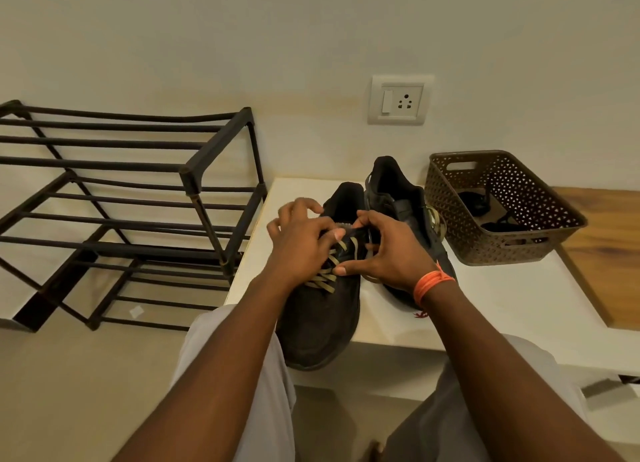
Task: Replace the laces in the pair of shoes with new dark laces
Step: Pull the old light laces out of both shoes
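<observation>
Two black shoes stand on a white ledge (502, 299). The near shoe (322, 323) carries tan laces (327, 274) crossed over its tongue. My left hand (301, 240) sits on the lacing, its thumb and fingers pinching a lace near the top eyelets. My right hand (384, 250) is curled over the right side of the lacing, thumb tip pressed on a tan lace, fingers hooked at the tongue. The second shoe (401, 202) stands behind and to the right, partly hidden by my right hand. Dark laces (498, 219) lie in a brown basket (540, 240).
A black metal shoe rack (131, 205) stands to the left on the floor, close to the ledge's edge. A wall socket (398, 100) is on the wall behind. A wooden surface (602, 247) lies right of the basket. My knees are below the ledge.
</observation>
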The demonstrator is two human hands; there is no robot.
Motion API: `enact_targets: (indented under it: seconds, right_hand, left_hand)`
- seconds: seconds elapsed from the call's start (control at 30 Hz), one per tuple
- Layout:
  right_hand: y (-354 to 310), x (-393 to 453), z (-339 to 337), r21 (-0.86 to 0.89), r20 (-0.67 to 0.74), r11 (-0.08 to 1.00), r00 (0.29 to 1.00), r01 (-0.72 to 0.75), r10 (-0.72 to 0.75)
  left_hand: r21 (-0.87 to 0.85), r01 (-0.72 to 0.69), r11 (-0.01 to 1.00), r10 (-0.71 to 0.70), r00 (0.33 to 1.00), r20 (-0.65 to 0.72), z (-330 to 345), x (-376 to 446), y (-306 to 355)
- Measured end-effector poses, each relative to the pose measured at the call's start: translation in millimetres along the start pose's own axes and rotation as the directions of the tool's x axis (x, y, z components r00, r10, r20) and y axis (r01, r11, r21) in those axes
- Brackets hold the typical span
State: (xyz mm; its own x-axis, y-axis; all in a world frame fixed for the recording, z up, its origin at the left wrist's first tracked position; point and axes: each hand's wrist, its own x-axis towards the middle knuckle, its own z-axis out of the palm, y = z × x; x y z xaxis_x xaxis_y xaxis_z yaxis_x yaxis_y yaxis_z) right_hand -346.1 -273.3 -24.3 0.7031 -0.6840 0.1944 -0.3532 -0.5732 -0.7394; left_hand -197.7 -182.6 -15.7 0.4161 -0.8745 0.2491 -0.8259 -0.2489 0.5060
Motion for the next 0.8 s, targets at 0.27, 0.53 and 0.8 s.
enact_targets:
  seconds: [0.27,0.53,0.8]
  right_hand:
    - [-1,1,-1,-0.004,0.007,1.000,1.000,0.000,0.000]
    - [0,-3,-2,0.013,-0.012,1.000,1.000,0.020,-0.019]
    - [0,0,-2,0.006,0.004,1.000,1.000,0.018,-0.018]
  left_hand:
    - [-0.278,0.259,0.925,-0.373,0.755,-0.539,-24,1,-16]
    - [-0.039,0.009,0.999,-0.011,0.999,-0.033,5,-1,6]
    - [-0.066,-0.022,0.998,0.013,0.991,-0.135,-9,0,-8]
